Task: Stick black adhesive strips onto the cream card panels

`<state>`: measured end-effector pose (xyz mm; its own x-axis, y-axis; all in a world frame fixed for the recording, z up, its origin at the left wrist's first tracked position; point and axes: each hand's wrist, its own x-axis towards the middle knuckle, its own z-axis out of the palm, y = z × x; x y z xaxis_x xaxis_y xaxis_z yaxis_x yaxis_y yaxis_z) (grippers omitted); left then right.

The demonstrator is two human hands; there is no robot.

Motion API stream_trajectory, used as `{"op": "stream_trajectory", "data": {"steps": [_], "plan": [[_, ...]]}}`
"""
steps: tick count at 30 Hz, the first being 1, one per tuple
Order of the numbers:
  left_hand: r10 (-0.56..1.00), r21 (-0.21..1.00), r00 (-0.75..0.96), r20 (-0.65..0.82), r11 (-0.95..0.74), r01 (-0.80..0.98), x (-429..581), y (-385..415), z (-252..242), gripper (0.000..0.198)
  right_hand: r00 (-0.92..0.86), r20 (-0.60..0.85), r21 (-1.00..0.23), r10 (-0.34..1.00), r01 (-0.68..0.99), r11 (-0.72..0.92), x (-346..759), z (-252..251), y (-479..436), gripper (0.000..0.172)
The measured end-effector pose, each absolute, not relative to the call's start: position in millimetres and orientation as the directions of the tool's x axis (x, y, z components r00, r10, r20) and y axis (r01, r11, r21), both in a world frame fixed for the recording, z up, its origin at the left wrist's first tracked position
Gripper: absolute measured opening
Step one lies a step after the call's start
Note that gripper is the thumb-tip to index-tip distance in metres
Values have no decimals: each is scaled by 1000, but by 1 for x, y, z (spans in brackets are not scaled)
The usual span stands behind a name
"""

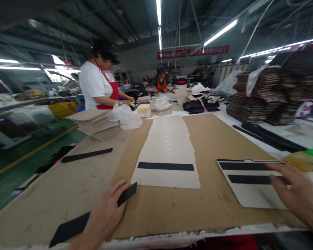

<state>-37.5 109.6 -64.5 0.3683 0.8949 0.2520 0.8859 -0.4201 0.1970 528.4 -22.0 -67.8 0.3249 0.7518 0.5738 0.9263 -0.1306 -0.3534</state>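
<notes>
My left hand (105, 215) lies near the table's front edge, fingers curled over a long black strip (73, 225) that runs from lower left up to the thumb. My right hand (297, 194) reaches from the right and presses its fingers on a black strip (250, 179) lying on a small stack of cream card panels (253, 198). A second black strip (247, 166) sits above it on the same panel. In the middle, a long overlapped row of cream panels (169, 146) stretches away, the nearest one bearing a black strip (165, 166).
A brown cardboard sheet (214, 139) covers the table. A loose black strip (86, 155) lies at left, stacked boards (94, 121) and a white bag (125, 116) behind. Dark piled stacks (271, 93) stand at right. A person in a red apron (99, 86) works nearby; another sits farther back.
</notes>
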Motion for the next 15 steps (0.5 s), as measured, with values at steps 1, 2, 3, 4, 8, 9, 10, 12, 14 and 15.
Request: {"op": "stream_trajectory", "data": {"steps": [1,2,3,4,8,9,10,12,14,15], "plan": [[918,181,330,220,-371,911,-27,112,-57,44,244,539,-380,806,924,-25,496,-71,-10,36],[929,162,309,201,-343,925,-18,115,-51,44,153,541,-373,827,925,73,462,-74,0,38],[932,136,310,185,-337,932,-9,119,-46,44,64,535,-346,842,926,149,430,-77,9,40],[932,112,318,174,-340,934,-2,121,-43,44,-21,499,-316,866,927,205,402,-81,17,42],[925,80,349,149,-363,929,13,121,-37,47,-150,530,-124,835,960,252,341,-100,28,50],[926,85,348,146,-362,928,13,117,-37,47,-159,559,-78,814,967,243,338,-104,26,53],[927,92,348,139,-362,927,12,112,-37,48,-177,585,-38,792,969,244,339,-107,21,54],[931,106,348,108,-359,927,7,97,-36,50,-255,598,33,760,955,295,345,-113,8,50],[939,113,341,48,-344,932,-1,76,-36,55,-349,595,79,724,922,379,356,-119,-11,45],[943,119,334,11,-332,936,-7,64,-36,60,-372,606,76,703,907,414,361,-124,-21,44]]}}
